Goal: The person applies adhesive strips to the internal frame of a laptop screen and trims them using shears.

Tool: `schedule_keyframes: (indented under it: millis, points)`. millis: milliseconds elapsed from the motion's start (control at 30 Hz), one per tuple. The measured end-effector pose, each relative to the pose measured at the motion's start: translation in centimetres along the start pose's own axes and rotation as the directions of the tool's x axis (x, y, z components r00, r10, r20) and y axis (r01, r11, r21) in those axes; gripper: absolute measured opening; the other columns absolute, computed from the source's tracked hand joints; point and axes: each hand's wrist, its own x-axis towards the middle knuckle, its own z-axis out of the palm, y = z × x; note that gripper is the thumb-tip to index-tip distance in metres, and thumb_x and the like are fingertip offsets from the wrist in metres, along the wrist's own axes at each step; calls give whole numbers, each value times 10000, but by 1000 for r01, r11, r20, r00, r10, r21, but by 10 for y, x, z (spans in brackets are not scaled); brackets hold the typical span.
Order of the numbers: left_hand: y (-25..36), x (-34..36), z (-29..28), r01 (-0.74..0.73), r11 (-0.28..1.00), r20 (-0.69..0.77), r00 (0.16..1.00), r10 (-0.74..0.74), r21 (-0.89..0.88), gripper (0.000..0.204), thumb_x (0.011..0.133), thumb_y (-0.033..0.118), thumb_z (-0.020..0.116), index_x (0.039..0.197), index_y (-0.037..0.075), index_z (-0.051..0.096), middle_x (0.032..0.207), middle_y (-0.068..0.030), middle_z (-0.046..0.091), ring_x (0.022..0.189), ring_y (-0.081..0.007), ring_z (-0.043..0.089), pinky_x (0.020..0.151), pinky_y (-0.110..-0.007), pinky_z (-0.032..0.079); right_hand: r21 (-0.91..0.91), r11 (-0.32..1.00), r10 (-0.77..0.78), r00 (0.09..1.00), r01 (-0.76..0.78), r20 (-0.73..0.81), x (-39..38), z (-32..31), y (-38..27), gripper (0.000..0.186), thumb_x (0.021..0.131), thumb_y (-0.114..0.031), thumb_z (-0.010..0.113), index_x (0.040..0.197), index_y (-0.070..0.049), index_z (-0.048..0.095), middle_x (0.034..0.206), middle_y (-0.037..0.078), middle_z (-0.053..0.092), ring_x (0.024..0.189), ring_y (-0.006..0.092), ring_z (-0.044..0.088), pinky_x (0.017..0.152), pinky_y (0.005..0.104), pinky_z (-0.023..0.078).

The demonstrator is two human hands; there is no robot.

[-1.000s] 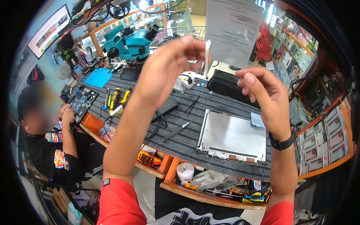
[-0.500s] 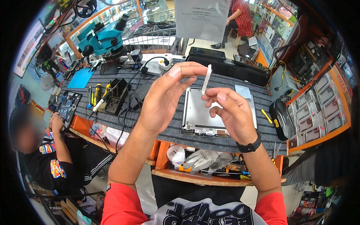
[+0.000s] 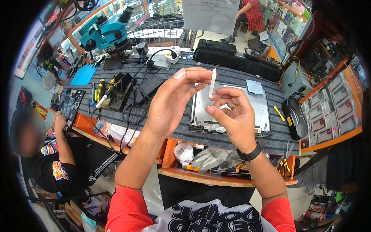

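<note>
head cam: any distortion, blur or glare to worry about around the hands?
Head view: strong fisheye, the workbench edge bows and the corners are black; left hand, right hand and the thin white strip are sharp; lighting even, no harsh glare; the co-worker's face is blurred at left.

Both hands are raised over the silver laptop shell (image 3: 232, 112), left hand (image 3: 170, 104) and right hand (image 3: 232, 116) pinching a thin white strip (image 3: 212, 83) upright between them.
</note>
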Motion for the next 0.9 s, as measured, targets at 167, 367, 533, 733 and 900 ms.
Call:
schedule_keyframes:
  millis: [167, 367, 533, 733, 900]
  points:
    - [-2, -5, -4, 11, 999, -5, 1000, -11, -31, 565, 1129, 404, 387, 1338, -29, 684, 1388, -163, 678, 1333, -249, 584, 1198, -455, 385, -10, 1000, 1, 1000, -1, 12, -1, 6, 5, 428, 917, -19, 845, 1294, -26, 644, 1170, 56, 698, 997, 87, 656, 763, 236, 530]
    - [-5, -12, -7, 18, 997, -30, 999, -21, -81, 567, 1128, 406, 385, 1323, -35, 684, 1377, -165, 685, 1318, -250, 592, 1195, -456, 391, -36, 999, 18, 1000, -19, -18, -3, 14, 9, 331, 942, -11, 822, 1237, -9, 672, 1134, 64, 709, 993, 97, 649, 805, 243, 547]
    - [-7, -13, -12, 28, 996, -36, 999, -32, -86, 566, 1130, 409, 390, 1317, -34, 688, 1365, -164, 689, 1311, -245, 595, 1186, -448, 401, -57, 997, 57, 998, -60, -39, -7, 14, 11, 185, 971, -82, 815, 1126, -21, 734, 1101, 40, 725, 939, 80, 671, 767, 242, 529]
    - [-9, -16, -7, 50, 992, -209, 978, -25, 117, 458, 1086, 387, 557, 1228, -22, 704, 1212, -144, 718, 1204, -241, 645, 1109, -418, 446, -24, 999, 40, 999, -41, -17, -15, 17, 14, 157, 981, -46, 788, 1123, -7, 734, 1110, 58, 723, 954, 94, 678, 774, 244, 533]
    - [-9, -15, -7, 21, 1000, -223, 975, -18, 11, 235, 1009, 216, 760, 1140, 24, 732, 1091, -70, 745, 1048, -146, 673, 988, -343, 511, -20, 1000, -1, 1000, 1, -26, -26, 20, 12, 160, 963, 5, 779, 1114, 11, 725, 1112, 81, 716, 952, 108, 686, 771, 244, 535]
